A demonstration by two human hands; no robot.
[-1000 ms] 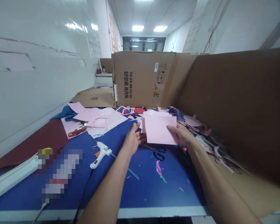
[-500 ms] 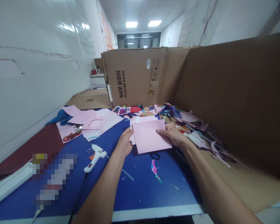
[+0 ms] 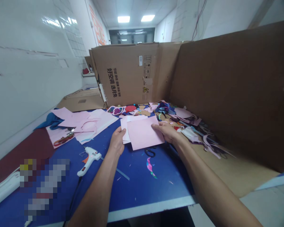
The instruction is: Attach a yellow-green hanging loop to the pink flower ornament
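My left hand (image 3: 117,141) is closed on a few white paper sheets (image 3: 125,126), its thumb pressing their left edge. My right hand (image 3: 167,131) pinches a pink paper sheet (image 3: 145,134) at its upper right, thumb on top. This pink sheet overlaps the white ones and hides most of them. Just below the papers, black scissors (image 3: 150,153) lie on the blue table, their blades hidden. A bright pink and green scrap (image 3: 150,167) is nearer to me. Left of my left forearm rests a white glue gun (image 3: 91,159) with its cord.
Pink sheets (image 3: 66,117) and a cut-out sheet lie at the left. Paper offcuts (image 3: 189,134) are heaped along the right. A red round piece (image 3: 130,108) lies at the back. Cardboard walls (image 3: 130,75) stand behind and to the right. A glue stick (image 3: 121,172) lies near my left forearm.
The pink sheet has slid rightward relative to the white sheets, so more of them shows at the left. The camera view has turned slightly to the right.
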